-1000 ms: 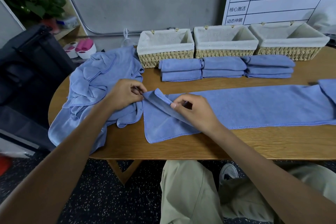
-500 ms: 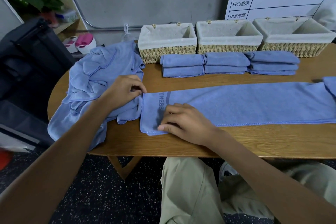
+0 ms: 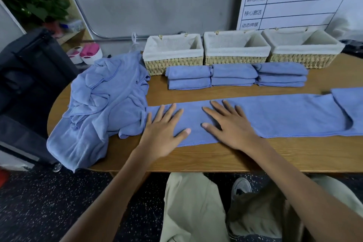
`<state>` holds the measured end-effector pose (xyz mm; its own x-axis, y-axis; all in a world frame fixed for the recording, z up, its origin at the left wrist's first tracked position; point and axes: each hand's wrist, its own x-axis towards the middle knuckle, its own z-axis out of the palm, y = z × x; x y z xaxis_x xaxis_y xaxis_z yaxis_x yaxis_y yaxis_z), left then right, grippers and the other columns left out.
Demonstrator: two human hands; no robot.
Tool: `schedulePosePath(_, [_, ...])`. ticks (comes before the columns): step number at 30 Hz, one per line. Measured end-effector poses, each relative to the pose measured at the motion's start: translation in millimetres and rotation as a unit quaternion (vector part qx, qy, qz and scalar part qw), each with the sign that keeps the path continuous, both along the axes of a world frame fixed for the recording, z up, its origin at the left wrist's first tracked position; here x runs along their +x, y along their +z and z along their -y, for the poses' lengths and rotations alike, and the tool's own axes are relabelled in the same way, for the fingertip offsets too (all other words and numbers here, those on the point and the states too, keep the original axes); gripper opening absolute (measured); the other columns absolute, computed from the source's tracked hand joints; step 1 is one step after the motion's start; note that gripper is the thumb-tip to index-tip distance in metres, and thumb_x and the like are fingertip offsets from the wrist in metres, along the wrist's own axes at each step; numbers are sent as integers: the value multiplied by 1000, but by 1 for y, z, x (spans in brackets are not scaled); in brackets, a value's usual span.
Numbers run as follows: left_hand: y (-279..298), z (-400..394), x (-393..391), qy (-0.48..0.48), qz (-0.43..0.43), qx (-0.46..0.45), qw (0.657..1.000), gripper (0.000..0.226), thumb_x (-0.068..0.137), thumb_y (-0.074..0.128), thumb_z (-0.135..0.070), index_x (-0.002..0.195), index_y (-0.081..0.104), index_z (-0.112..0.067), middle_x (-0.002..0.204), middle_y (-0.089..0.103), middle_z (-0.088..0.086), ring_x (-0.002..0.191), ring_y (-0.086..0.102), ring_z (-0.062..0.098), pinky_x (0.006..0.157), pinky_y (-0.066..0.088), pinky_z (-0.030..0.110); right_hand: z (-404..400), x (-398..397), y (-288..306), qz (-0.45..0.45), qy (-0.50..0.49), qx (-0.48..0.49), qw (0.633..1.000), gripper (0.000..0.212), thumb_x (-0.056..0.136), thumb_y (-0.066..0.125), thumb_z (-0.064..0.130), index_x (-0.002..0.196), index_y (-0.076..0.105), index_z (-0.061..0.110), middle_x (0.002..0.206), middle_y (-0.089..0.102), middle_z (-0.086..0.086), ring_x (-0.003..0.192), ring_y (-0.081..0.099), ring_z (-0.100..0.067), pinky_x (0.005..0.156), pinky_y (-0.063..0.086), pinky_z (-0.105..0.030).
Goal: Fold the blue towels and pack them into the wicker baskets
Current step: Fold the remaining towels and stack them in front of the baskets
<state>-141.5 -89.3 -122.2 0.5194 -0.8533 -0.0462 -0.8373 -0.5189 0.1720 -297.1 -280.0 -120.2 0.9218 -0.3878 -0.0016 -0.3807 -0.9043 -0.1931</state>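
- three wicker baskets [image 3: 172, 65] in a row along the far edge of the table [image 3: 216, 159], all cloth-lined
- three stacks of folded blue towels [image 3: 233, 75] just in front of them
- one long towel [image 3: 284, 116] folded into a strip, lying flat across the near side
- left hand [image 3: 163, 129] and right hand [image 3: 229, 124] both flat on its left end, fingers spread, gripping nothing
- rumpled towel pile [image 3: 102, 108] on the left
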Motion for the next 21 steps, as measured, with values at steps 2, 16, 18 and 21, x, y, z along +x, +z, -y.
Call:
schedulePosePath(2, [3, -1, 2, -2, 3, 9, 1000, 97, 75, 2, -88, 159, 3, -40, 166, -13, -16, 154, -14, 19, 121, -3, 56, 12, -15, 4, -23, -13, 5, 1000, 96, 72, -11, 86, 157, 3, 43, 167, -8, 10, 153, -10, -23, 122, -1, -53])
schedulePosePath(16, [2, 29, 6, 56, 26, 57, 996, 109, 59, -10, -100, 155, 3, -51, 165, -13, -18, 154, -7, 27, 117, 9, 69, 92, -115, 5, -21, -90, 0, 996, 74, 90, 5, 74, 157, 4, 42, 166, -7, 12, 153, -12, -21, 121, -2, -48])
schedulePosePath(18, [9, 40, -4, 67, 31, 51, 996, 107, 64, 0, -97, 157, 11, -45, 167, -5, -15, 155, -2, 27, 117, 14, 67, 110, -137, 3, -17, -114, 11, 993, 81, 83, -4, 78, 157, 4, 43, 166, -7, 12, 153, -11, -22, 122, -3, -49])
schedulePosePath(21, [14, 86, -48, 17, -4, -43, 999, 95, 75, 5, -86, 158, 13, -41, 164, 0, -20, 155, -1, 21, 118, 12, 63, 115, -150, -1, 11, -120, 26, 992, 82, 84, -2, 78, 157, 8, 42, 167, -6, 10, 153, -9, -24, 122, -4, -49])
